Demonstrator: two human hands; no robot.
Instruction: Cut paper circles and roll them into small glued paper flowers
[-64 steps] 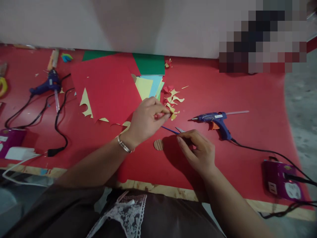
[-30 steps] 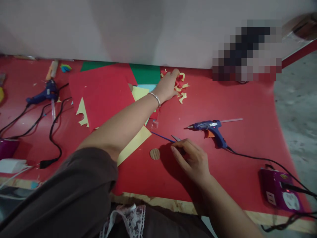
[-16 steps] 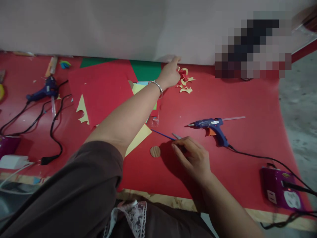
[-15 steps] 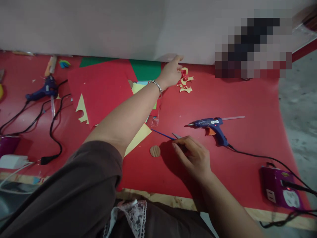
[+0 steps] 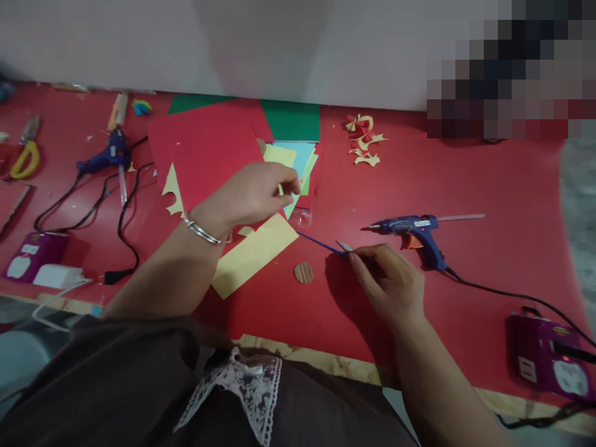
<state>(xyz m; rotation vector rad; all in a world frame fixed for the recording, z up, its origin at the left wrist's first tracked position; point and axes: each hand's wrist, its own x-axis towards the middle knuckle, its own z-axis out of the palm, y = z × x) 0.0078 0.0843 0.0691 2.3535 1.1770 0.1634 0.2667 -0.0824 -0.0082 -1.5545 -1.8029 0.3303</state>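
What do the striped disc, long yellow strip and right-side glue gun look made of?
Striped disc: matte brown, likely corrugated cardboard by its parallel bands; wood possible.
Yellow strip: matte paper or thin card, flat, crisp-edged.
Glue gun: likely plastic, smooth with slight sheen; nozzle seems metal, greyish.

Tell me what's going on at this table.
A person's left hand is over coloured paper sheets; whether it holds anything is unclear. The right hand is at a thin blue stick and a grey pointed tip. Yellow and red scraps lie farther back, and a glue gun lies off to the right.
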